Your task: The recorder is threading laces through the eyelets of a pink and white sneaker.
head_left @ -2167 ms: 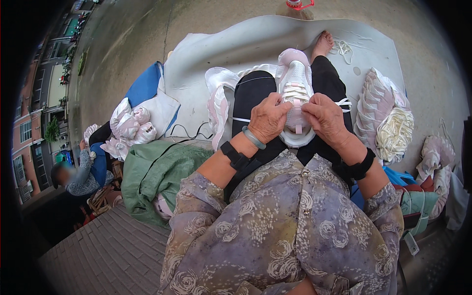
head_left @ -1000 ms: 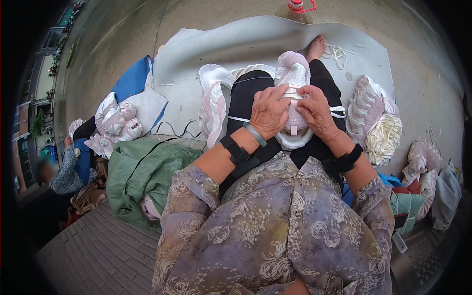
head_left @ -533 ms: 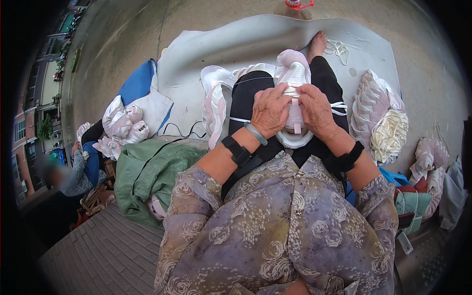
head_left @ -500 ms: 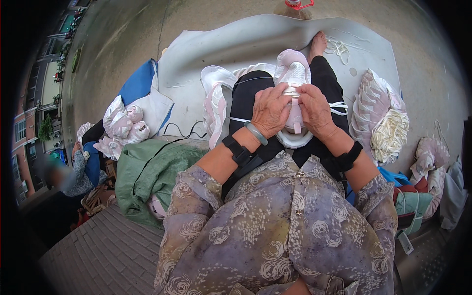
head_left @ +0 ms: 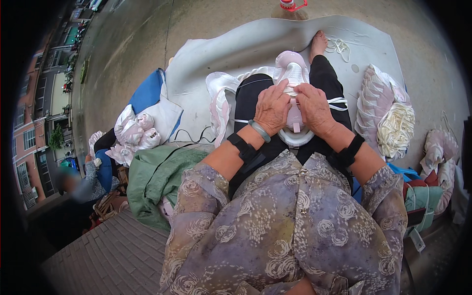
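A pink and white shoe upper [head_left: 291, 64] lies between my thighs, its toe pointing away from me and its round collar nearest my belly. My left hand [head_left: 273, 109] grips its left side around the lacing area, fingers bent and pressed together. From the other side my right hand [head_left: 315, 107] holds the same stretch of the upper, its fingertips close to the left ones. The pink tongue [head_left: 295, 119] shows between the two hands. Whatever the fingertips pinch, perhaps a lace, is too small to make out.
Stacked shoe uppers [head_left: 221, 93] lie beside my left thigh. At right are another stack [head_left: 372, 101] and a bundle of cream laces [head_left: 396, 129]. A green sack [head_left: 155, 184] and more uppers [head_left: 135, 130] lie left, near another person [head_left: 91, 177]. Loose lace [head_left: 339, 49] lies by my foot.
The view has turned slightly, so the surroundings shift a little in the picture. Both hands stay on the shoe upper, with only slight finger movement.
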A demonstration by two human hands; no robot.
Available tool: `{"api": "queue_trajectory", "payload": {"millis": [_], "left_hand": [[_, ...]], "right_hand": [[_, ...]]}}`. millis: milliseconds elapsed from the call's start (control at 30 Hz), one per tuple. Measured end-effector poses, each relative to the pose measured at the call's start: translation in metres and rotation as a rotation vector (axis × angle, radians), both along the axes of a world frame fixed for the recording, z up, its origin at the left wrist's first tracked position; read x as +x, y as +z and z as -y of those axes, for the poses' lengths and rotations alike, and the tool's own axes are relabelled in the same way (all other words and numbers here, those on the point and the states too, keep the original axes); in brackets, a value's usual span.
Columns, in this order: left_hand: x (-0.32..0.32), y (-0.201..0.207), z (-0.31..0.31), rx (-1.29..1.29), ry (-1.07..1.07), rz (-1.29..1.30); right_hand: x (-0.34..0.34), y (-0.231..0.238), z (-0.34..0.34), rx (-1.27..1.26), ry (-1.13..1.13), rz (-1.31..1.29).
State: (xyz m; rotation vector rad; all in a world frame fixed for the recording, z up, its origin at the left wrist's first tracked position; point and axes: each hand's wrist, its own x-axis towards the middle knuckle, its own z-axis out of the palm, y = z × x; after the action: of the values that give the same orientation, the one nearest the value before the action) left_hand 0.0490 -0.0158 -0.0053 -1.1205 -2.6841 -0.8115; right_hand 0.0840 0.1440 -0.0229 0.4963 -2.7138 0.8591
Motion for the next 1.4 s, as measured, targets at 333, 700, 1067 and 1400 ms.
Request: {"api": "queue_trajectory", "payload": {"millis": [333, 700, 1067, 1400], "left_hand": [[-0.001, 0.002, 0.002, 0.010, 0.002, 0.105], [-0.005, -0.015, -0.003, 0.020, -0.016, 0.072], [0.004, 0.030, 0.022, -0.075, 0.087, -0.010], [-0.012, 0.090, 0.153, -0.385, 0.383, -0.046]], "right_hand": [[-0.002, -0.006, -0.001, -0.063, 0.039, -0.109], [-0.009, 0.007, 0.000, 0.045, 0.013, 0.119], [-0.003, 0.015, -0.023, -0.125, 0.003, 0.111], [0.006, 0.003, -0.027, -0.732, -0.221, 0.139]]}}
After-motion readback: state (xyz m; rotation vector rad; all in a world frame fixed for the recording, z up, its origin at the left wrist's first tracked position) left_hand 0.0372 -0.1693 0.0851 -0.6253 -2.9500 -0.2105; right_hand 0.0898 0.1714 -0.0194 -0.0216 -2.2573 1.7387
